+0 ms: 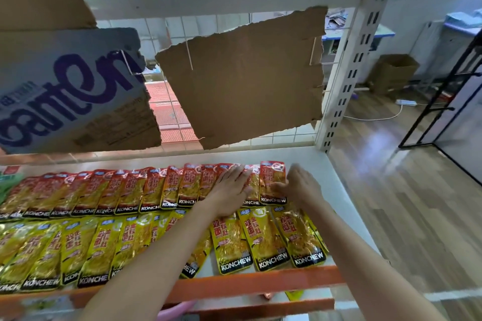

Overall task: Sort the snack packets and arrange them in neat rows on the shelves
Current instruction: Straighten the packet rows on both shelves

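Note:
A back row of red snack packets (125, 190) and a front row of yellow snack packets (263, 237) lie overlapping on the white shelf (326, 177). My left hand (230, 190) rests flat, fingers spread, on the red packets near the row's right end. My right hand (300, 185) touches the right edge of the last red packet (272, 180), thumb on its lower part. Whether it grips the packet is unclear.
Torn cardboard sheets (242, 81) hang on the wire grid behind the shelf. A white upright post (347, 73) stands at the back right corner. The orange front rail (247, 284) edges the shelf. Green packets (7, 182) show at far left. Wooden floor lies to the right.

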`<control>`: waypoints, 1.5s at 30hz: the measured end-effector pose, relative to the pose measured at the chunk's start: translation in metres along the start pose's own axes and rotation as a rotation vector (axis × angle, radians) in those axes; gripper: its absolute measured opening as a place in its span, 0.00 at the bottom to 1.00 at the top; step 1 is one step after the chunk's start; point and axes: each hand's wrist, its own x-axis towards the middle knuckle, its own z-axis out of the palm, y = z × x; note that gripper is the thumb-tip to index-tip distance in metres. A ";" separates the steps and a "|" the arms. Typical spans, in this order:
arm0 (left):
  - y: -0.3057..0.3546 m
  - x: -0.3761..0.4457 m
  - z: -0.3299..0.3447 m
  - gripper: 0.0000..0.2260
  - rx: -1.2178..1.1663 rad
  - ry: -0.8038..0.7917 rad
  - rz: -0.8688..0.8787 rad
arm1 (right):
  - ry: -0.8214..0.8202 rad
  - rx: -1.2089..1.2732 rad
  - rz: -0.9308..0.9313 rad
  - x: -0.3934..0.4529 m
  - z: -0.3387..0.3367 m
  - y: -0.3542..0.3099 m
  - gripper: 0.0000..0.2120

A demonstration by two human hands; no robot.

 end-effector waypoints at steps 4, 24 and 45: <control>0.001 -0.010 -0.006 0.24 -0.026 0.100 0.025 | 0.091 -0.169 -0.142 0.002 -0.002 -0.013 0.25; -0.223 -0.261 -0.054 0.07 0.166 0.408 -0.165 | -0.102 -0.452 -1.071 -0.104 0.120 -0.282 0.13; -0.386 -0.349 -0.049 0.20 -0.219 0.474 -0.176 | 0.028 -0.143 -0.381 -0.195 0.220 -0.410 0.11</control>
